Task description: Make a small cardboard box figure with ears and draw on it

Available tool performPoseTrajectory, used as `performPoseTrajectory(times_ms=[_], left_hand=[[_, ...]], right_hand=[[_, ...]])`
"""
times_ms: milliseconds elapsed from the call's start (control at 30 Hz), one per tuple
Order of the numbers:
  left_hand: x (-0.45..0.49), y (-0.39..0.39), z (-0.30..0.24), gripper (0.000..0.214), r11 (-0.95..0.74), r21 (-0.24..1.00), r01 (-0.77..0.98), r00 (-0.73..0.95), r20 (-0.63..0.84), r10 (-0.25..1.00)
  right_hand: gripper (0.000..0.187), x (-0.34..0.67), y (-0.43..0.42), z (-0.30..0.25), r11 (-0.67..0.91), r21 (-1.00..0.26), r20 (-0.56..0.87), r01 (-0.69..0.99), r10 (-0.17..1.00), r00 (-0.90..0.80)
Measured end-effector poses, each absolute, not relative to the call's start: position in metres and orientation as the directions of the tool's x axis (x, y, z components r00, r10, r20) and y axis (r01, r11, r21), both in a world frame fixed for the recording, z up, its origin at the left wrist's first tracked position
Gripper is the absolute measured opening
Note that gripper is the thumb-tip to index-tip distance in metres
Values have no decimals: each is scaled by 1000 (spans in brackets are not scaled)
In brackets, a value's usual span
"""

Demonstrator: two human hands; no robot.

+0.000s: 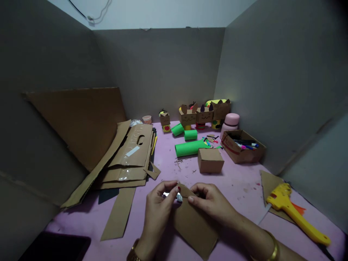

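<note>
A brown cardboard piece [194, 221] is tilted between my hands, low in the middle of the view. My left hand [160, 204] pinches its top left edge between thumb and fingers. Just under that thumb a small shiny silver thing [178, 197] shows; I cannot make out what it is. At the upper right edge, my right hand [210, 201] is closed on the same cardboard, with its thumb on the face and its fingertips partly hidden behind. Beyond my hands stands a small closed cardboard box [210, 160].
Flattened cardboard [130, 152] is stacked left, near a cardboard strip [118, 214]. A yellow glue gun [293, 210] lies right, below a box of markers [239, 150] and pink bottle [231, 121]. Green tubes [187, 148] and cardboard animal figures [203, 115] stand farther back. A dark flat object [54, 246] lies front left.
</note>
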State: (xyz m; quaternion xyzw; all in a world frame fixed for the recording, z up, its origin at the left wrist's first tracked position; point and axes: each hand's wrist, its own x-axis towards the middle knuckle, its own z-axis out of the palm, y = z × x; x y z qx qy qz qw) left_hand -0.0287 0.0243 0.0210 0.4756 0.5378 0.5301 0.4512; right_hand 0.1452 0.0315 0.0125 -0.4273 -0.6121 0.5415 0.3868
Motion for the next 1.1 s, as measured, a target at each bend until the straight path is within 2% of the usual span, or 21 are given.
performPoseTrajectory(times_ms=[467,800,933,1100], left_hand=[[-28,26,16,23,6,1000,-7,-151,-7,988],[-29,27,14,21,-3,997,72,-129,12,992],[-30,28,14,20,-57,981,187,-146,85,986],[-33,28,12,17,-251,848,468,-115,339,934]], right_hand=[[44,147,35,10,-122,-991,-91,-51,908,-408],[38,147,36,3,-148,-989,-131,-16,916,-380],[39,145,36,4,-175,-984,-147,-42,916,-373],[40,143,35,4,-168,-983,-129,-79,924,-359]])
